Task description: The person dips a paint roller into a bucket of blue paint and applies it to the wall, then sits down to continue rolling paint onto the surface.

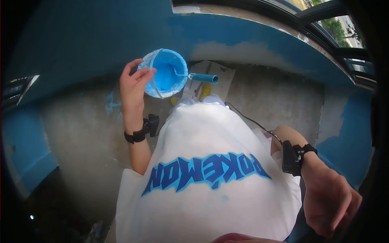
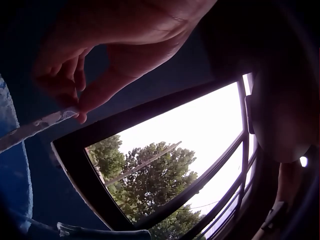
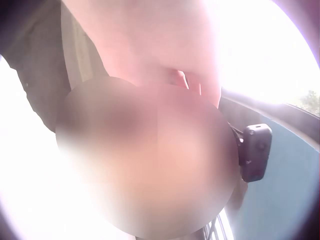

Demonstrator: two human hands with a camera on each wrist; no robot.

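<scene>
while the left hand [image 1: 133, 87] pinches the thin wire handle [image 1: 153, 79] at the bucket's left rim, the paint bucket [image 1: 164, 73] hangs just right of it, a roller [image 1: 204, 78] lying across its right rim, pointing right. well right of the bucket, the right hand [image 1: 330, 202] hangs loose, holding nothing.

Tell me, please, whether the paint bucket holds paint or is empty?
It holds paint: the head view looks into the bucket and shows blue paint, with a roller resting in it. The left hand holds its wire handle.
</scene>
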